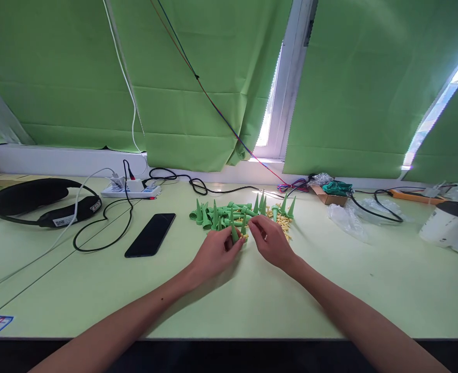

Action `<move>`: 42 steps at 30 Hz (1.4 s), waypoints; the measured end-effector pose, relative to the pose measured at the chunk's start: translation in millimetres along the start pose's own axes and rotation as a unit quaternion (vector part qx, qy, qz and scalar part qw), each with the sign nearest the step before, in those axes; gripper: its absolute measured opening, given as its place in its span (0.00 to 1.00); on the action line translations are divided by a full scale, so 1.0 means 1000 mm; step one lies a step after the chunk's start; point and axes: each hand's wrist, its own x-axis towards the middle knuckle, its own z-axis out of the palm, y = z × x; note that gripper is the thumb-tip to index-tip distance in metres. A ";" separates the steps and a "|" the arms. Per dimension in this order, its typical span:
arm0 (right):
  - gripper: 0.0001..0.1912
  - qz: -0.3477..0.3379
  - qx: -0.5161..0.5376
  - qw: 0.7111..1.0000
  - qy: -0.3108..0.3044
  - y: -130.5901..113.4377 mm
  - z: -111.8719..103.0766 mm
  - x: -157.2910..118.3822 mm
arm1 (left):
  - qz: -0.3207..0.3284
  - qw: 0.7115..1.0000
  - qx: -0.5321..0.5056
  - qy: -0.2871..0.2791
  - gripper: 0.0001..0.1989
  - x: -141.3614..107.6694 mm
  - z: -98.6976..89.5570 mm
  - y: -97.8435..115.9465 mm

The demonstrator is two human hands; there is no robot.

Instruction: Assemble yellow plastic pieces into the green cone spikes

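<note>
Many green cone-shaped pieces lie in a pile at the middle of the pale table, some standing point up. Small yellowish pieces are scattered at the pile's right side. In front of the pile, my left hand is closed on a green cone that points up, with a small yellowish piece near its fingertips. Just right of it, my right hand has its fingers curled together at the yellowish pieces; what they hold, if anything, is hidden.
A black phone lies left of the pile. Farther left are a black neckband device, cables and a power strip. To the right are a small cardboard box, clear plastic bags and a white cylindrical object.
</note>
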 end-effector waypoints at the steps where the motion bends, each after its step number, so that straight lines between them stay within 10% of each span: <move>1: 0.10 0.001 0.001 1.000 0.002 -0.001 0.000 0.000 | 0.001 1.000 -0.003 0.011 0.15 0.000 -0.001 0.000; 42: 0.13 0.049 -0.005 0.998 -0.031 -0.008 0.010 -0.004 | -0.038 0.998 0.047 0.007 0.15 -0.002 0.005 -0.003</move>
